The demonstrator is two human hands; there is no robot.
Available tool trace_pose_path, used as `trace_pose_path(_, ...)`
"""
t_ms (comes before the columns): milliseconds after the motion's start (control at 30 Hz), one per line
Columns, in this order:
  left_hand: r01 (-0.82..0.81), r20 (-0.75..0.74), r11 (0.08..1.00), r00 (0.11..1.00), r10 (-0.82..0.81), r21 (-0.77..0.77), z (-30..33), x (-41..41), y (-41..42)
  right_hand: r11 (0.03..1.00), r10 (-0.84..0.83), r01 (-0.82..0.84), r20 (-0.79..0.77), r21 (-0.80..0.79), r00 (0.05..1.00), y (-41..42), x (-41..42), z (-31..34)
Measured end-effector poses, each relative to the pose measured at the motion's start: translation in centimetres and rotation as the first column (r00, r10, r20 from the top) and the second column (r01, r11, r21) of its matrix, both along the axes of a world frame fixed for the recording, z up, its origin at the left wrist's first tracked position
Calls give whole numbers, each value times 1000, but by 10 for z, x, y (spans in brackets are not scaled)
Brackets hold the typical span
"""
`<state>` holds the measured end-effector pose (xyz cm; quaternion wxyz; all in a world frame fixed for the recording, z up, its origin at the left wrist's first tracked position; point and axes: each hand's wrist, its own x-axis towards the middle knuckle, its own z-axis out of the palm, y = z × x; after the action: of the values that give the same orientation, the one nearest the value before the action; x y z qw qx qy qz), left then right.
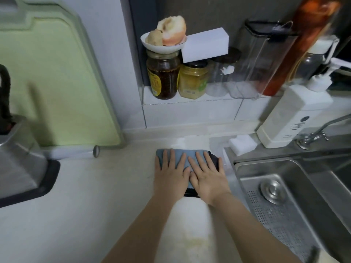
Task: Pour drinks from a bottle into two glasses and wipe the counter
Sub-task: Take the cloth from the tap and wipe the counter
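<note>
Centre of frame: left hand (pixel 171 175) and right hand (pixel 207 177), side by side with fingers straight and spread, press flat on a folded blue cloth (pixel 182 157) lying on the pale counter (pixel 95 205). Right: a steel sink (pixel 296 186) with round drain cover (pixel 273 189). Left: a green cutting board (pixel 57 88) leaning against the wall. Upper centre: a ledge with a dark jar (pixel 163 76), a yellow jar (pixel 193 80) and a white soap bottle (pixel 292 114).

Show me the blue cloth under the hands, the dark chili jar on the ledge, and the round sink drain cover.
blue cloth (pixel 179 155): head view, far edge.
dark chili jar (pixel 163 76): head view, glass body.
round sink drain cover (pixel 273 190): head view, metal top.
</note>
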<state>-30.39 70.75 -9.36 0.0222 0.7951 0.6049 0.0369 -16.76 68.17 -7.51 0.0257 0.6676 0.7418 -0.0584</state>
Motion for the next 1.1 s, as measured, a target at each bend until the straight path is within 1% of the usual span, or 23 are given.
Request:
trace_pose_path(167,81,-5,997,997,-81,-14,-1,29,4,997,-75,75,-19,7,997,-6,29,-2)
trace_pose_path(367,199,-15,980,980,-199,-22,4,28,-12,986,-165,166,-39,19,985,-35,27,-3)
trace_pose_path(433,194,0,981,981,-194,16,6,25,-26,984,-179,180,-44,14,983,-50,22,-2)
trace_pose_path(467,195,6,981,981,-195,12,7,22,-33,983,-182,183,-50,7,982,-58,20,-2)
trace_pose_path(567,203,34,973,979,-201,-106,6,8,-54,983,-182,181,-71,-17,981,-80,10,-1)
trace_pose_path(733,210,32,969,978,-207,-134,9,-23,-95,983,-181,178,-93,-41,979,-121,-18,0)
trace_pose_path(933,173,-32,971,983,-180,-164,13,-73,-139,980,-198,194,-89,-47,976,-163,-72,0)
trace_pose_path(1100,110,-48,978,992,-120,-180,16,-125,-162,989,-142,139,-68,-42,988,-175,-120,-2)
